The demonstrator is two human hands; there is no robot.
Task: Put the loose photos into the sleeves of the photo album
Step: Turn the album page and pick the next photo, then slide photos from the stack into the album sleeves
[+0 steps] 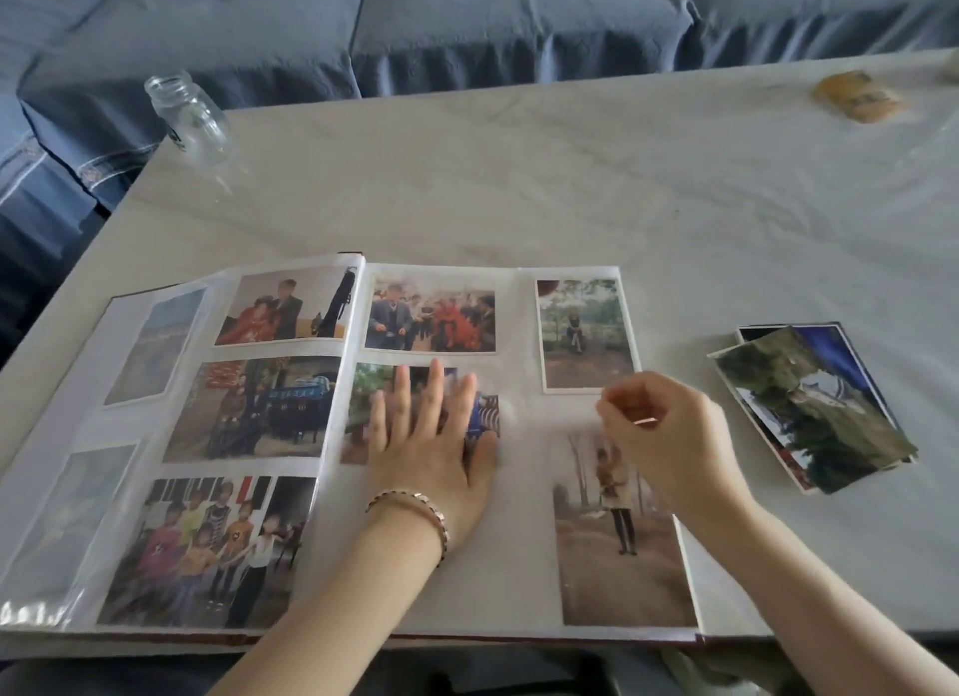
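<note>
Far left, a glass jar (189, 119) stands on the far corner of the pale table (519, 176), with a blue-grey sofa (467, 20) behind it. Coming in nearer, the photo album (519, 332) lies wide open at the near edge. Its left page (181, 462) is filled: group shots down the inner column, and two washed-out prints under glare on the outer side.

Now the right page. The left hand (430, 436) lies flat with the fingers straight and spread, pressing down on the middle photo (363, 415) just right of the spine. There's a bracelet (415, 514) on that wrist. A crowd photo (430, 314) sits sleeved just beyond the fingertips.

Moving right, the right hand (659, 436) is curled up, thumb and forefinger nipped together just over the page. It looks to be pinching the clear film (545, 415), which shows as a haze between the two hands. An upright photo (586, 332) lies beyond the knuckles, and another standing-figure photo (622, 539) is partly under the wrist.

Further right, apart from the album, the loose photos (809, 410) wait in a fanned stack on the table. Far right corner: a yellowish packet (856, 95), too blurred to identify.
</note>
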